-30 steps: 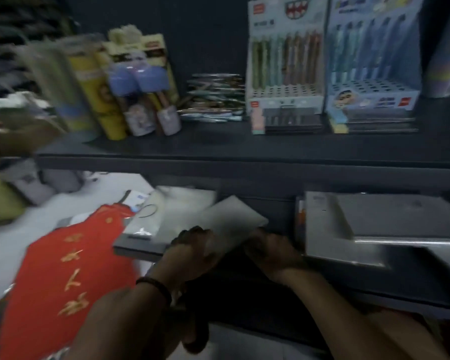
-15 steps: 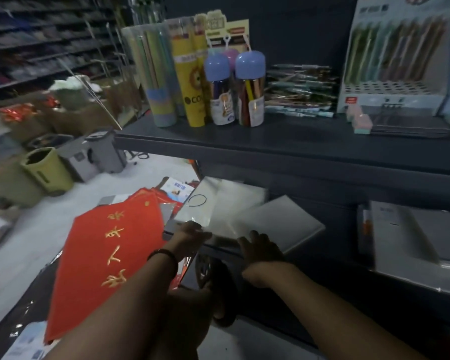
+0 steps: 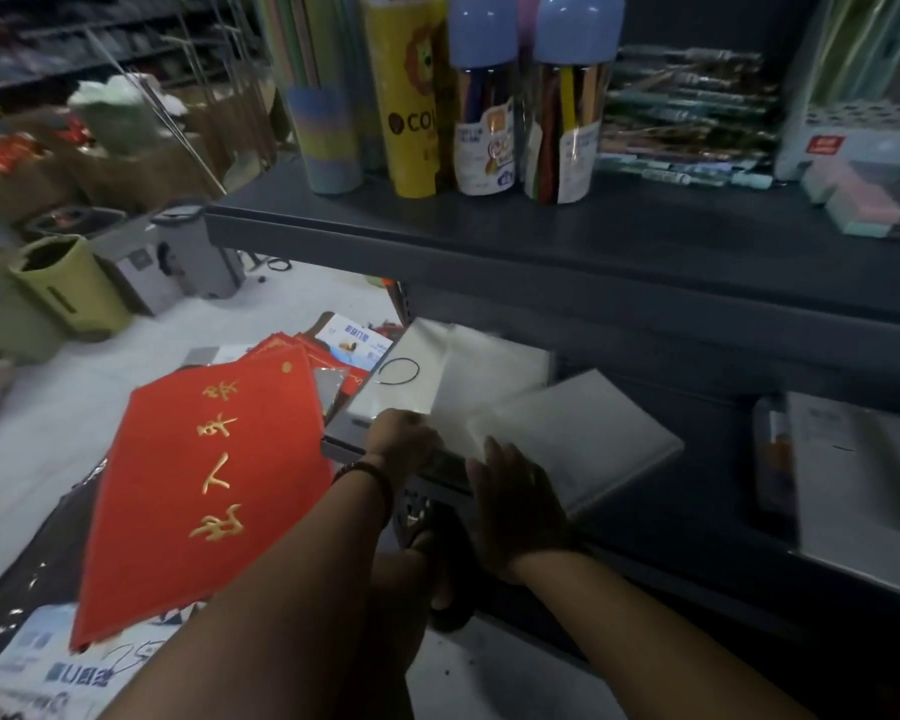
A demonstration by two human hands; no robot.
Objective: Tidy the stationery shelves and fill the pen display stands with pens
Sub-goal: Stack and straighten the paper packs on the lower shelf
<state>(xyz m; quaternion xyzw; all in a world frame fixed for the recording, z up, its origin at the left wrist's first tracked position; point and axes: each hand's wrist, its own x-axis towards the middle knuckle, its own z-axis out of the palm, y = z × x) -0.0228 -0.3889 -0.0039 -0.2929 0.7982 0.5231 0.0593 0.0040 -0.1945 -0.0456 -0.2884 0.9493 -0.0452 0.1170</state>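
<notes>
White packs (image 3: 468, 376), plastic-wrapped and with no readable print, lie on the lower shelf (image 3: 697, 527). Left grip (image 3: 404, 444) is curled on their front edge. Right grip (image 3: 515, 506) is flat, fingers straight, on the skewed pack (image 3: 583, 439). Red banner (image 3: 204, 485) with gold characters lies just left. Yellow tube (image 3: 411, 96) above reads "COL".

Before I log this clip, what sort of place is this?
Most likely a stationery shop: tubes of coloured pens and a pen display stand sit on a dark shelf, and more stocked shelving fills the background.
</notes>
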